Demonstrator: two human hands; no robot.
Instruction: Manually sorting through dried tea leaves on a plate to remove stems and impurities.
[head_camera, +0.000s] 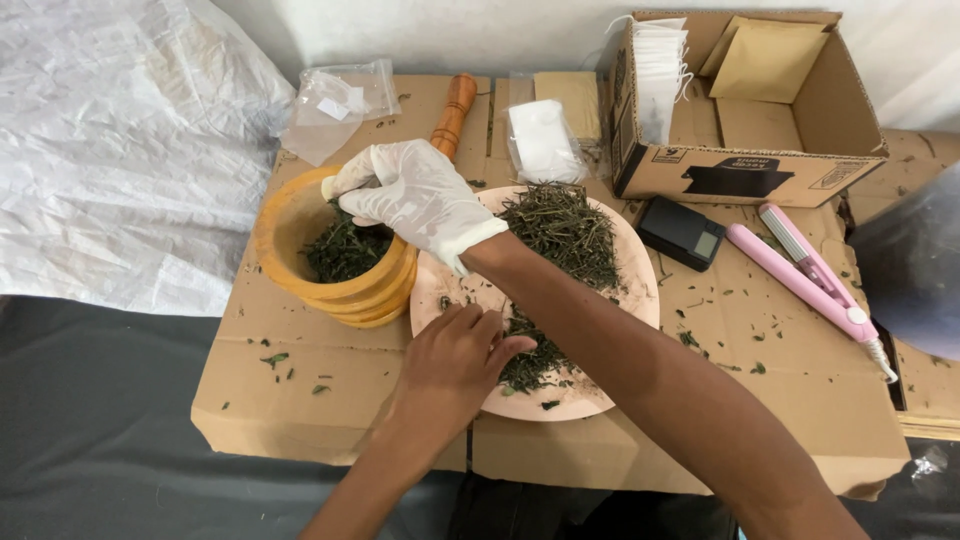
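My right hand (410, 195) wears a white glove and reaches across to the yellow wooden mortar (285, 215). Its fingertips are bunched over the mortar's rim with dark bits of dried green herbs between them. More herbs (345, 250) lie inside the mortar. My bare left hand (455, 360) rests flat on the near edge of a round pink plate (640, 290), fingertips touching the herb pile (565, 230) that covers much of it. My right forearm crosses over the plate and hides part of the pile.
A wooden pestle (453, 112) lies behind the mortar. A small black scale (683, 232) and a pink sealer tool (805, 275) sit to the right. An open cardboard box (740, 170) with sachets stands at the back, plastic bags (335, 105) nearby. A flattened cardboard sheet (320, 400) underlies everything.
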